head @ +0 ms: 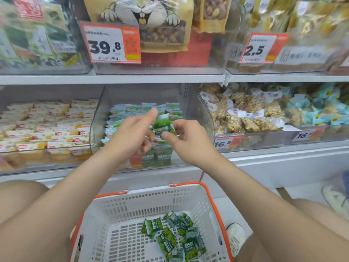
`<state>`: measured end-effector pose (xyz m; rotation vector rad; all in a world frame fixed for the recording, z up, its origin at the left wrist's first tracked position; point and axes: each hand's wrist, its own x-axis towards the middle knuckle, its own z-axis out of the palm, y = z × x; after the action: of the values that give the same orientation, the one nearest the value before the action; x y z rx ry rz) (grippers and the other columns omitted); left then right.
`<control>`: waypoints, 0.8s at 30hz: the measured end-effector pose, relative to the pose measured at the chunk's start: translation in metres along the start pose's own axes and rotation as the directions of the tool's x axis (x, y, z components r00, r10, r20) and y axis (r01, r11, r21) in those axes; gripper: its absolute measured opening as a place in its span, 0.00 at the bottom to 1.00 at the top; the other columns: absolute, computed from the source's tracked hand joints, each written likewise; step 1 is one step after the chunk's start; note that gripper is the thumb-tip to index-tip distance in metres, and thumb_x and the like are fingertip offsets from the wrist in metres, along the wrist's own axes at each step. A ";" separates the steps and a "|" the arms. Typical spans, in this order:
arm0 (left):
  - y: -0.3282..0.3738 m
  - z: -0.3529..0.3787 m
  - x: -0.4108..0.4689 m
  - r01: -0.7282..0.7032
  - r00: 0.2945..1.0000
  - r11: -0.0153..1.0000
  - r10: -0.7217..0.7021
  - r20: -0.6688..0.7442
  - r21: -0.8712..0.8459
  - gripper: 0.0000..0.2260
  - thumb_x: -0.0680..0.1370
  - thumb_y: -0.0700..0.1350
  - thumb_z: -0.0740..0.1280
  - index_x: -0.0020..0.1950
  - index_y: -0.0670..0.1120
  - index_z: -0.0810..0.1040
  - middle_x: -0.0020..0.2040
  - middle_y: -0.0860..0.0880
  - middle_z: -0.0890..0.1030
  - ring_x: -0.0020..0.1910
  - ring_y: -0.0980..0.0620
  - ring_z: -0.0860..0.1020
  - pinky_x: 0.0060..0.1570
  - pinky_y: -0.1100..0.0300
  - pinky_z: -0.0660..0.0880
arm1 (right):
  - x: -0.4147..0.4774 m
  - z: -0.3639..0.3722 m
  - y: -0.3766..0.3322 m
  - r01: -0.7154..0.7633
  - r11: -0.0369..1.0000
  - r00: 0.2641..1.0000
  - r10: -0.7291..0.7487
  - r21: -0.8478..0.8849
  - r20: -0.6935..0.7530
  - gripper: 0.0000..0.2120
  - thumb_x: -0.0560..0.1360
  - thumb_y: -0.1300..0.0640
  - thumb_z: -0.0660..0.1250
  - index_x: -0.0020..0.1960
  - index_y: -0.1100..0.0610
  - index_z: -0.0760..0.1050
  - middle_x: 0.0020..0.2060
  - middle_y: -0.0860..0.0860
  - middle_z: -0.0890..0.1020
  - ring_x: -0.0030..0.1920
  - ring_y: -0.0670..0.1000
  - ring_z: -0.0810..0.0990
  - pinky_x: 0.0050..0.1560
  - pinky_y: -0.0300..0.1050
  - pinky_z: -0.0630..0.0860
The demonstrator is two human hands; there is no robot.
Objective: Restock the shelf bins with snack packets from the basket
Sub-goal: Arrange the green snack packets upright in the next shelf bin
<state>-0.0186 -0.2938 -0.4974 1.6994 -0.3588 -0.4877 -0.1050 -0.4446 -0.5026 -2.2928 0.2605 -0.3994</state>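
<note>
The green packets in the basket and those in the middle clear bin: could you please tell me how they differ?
The basket packets lie in a small untidy jumble, tilted every way; the bin packets lie stacked in tidy rows. The basket packets are few on the basket floor; the bin packets fill much of the clear bin. Both look like the same green-and-white snack. A loose packet sits in the right hand.
</note>
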 end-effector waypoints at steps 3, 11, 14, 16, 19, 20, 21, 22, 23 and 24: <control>-0.003 0.004 0.012 -0.191 0.982 0.980 0.191 -0.005 0.054 0.12 0.85 0.54 0.65 0.55 0.46 0.82 0.45 0.49 0.78 0.28 0.48 0.75 0.25 0.59 0.68 | 0.015 -0.003 0.004 -0.046 0.999 0.998 0.045 0.021 0.040 0.14 0.79 0.47 0.66 0.47 0.58 0.78 0.35 0.60 0.78 0.37 0.60 0.78 0.41 0.60 0.80; -0.005 0.009 0.039 -0.199 0.978 0.978 0.202 -0.042 0.069 0.16 0.83 0.51 0.68 0.47 0.40 0.86 0.47 0.40 0.84 0.32 0.48 0.75 0.29 0.59 0.77 | 0.033 -0.010 0.014 -0.190 0.959 0.981 0.179 0.210 0.070 0.17 0.76 0.47 0.74 0.45 0.61 0.77 0.43 0.66 0.79 0.42 0.53 0.77 0.51 0.62 0.81; -0.005 0.012 0.044 -0.177 0.980 0.983 0.180 -0.083 0.038 0.15 0.85 0.50 0.65 0.52 0.41 0.84 0.49 0.39 0.85 0.33 0.48 0.80 0.30 0.56 0.80 | 0.046 -0.004 0.027 -0.215 0.965 0.976 0.218 0.152 0.000 0.22 0.76 0.48 0.75 0.51 0.69 0.75 0.56 0.66 0.81 0.41 0.57 0.79 0.47 0.56 0.79; -0.010 0.010 0.050 -0.248 0.954 0.933 0.282 -0.101 0.260 0.12 0.87 0.47 0.61 0.56 0.45 0.83 0.49 0.47 0.86 0.37 0.52 0.84 0.36 0.55 0.81 | 0.055 -0.005 0.035 -0.221 0.975 0.973 0.220 -0.006 -0.065 0.22 0.76 0.49 0.74 0.51 0.68 0.74 0.38 0.57 0.76 0.41 0.56 0.76 0.41 0.51 0.75; -0.026 0.000 0.058 -0.337 0.896 0.532 0.436 0.091 0.777 0.12 0.85 0.48 0.61 0.64 0.48 0.81 0.60 0.49 0.85 0.58 0.47 0.82 0.58 0.49 0.78 | 0.067 -0.002 0.045 -0.174 0.922 0.985 0.159 -0.345 -0.071 0.21 0.79 0.49 0.72 0.40 0.58 0.64 0.36 0.54 0.72 0.36 0.54 0.70 0.28 0.46 0.61; -0.033 -0.003 0.060 -0.337 0.902 0.419 0.401 0.160 0.843 0.15 0.85 0.50 0.60 0.68 0.48 0.79 0.66 0.47 0.82 0.66 0.45 0.78 0.64 0.45 0.75 | 0.072 0.001 0.049 -0.180 0.905 0.983 0.176 -0.386 -0.045 0.21 0.80 0.50 0.72 0.39 0.57 0.63 0.37 0.54 0.71 0.35 0.53 0.70 0.28 0.46 0.61; -0.039 -0.005 0.062 -0.336 0.914 0.366 0.350 0.206 0.868 0.18 0.85 0.53 0.58 0.71 0.48 0.77 0.72 0.47 0.77 0.72 0.43 0.73 0.68 0.42 0.71 | 0.078 0.006 0.053 -0.195 0.893 0.979 0.202 -0.406 -0.025 0.20 0.80 0.51 0.72 0.40 0.57 0.63 0.38 0.54 0.72 0.36 0.54 0.71 0.30 0.47 0.63; -0.044 -0.006 0.062 -0.333 0.926 0.364 0.299 0.230 0.870 0.21 0.85 0.56 0.56 0.73 0.49 0.74 0.77 0.47 0.72 0.77 0.44 0.68 0.72 0.40 0.67 | 0.084 0.010 0.056 -0.212 0.887 0.974 0.227 -0.410 -0.014 0.19 0.79 0.51 0.72 0.42 0.58 0.65 0.41 0.55 0.73 0.38 0.56 0.72 0.34 0.46 0.66; -0.047 -0.007 0.063 -0.325 0.937 0.392 0.256 0.238 0.860 0.22 0.86 0.58 0.54 0.76 0.51 0.72 0.81 0.48 0.66 0.80 0.45 0.63 0.74 0.38 0.63 | 0.091 0.014 0.059 -0.225 0.881 0.970 0.245 -0.415 -0.007 0.18 0.79 0.51 0.72 0.45 0.59 0.66 0.43 0.56 0.73 0.41 0.57 0.73 0.38 0.47 0.67; -0.048 -0.008 0.063 -0.313 0.945 0.421 0.230 0.234 0.851 0.23 0.86 0.59 0.53 0.77 0.51 0.70 0.82 0.49 0.63 0.81 0.46 0.60 0.76 0.37 0.60 | 0.098 0.017 0.062 -0.239 0.881 0.965 0.263 -0.409 0.002 0.17 0.79 0.51 0.72 0.45 0.59 0.67 0.43 0.56 0.73 0.42 0.57 0.73 0.38 0.46 0.67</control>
<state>0.0376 -0.3095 -0.5513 2.5753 -1.0924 -0.0804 -0.0119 -0.5051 -0.5395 -2.6245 0.6586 -0.1515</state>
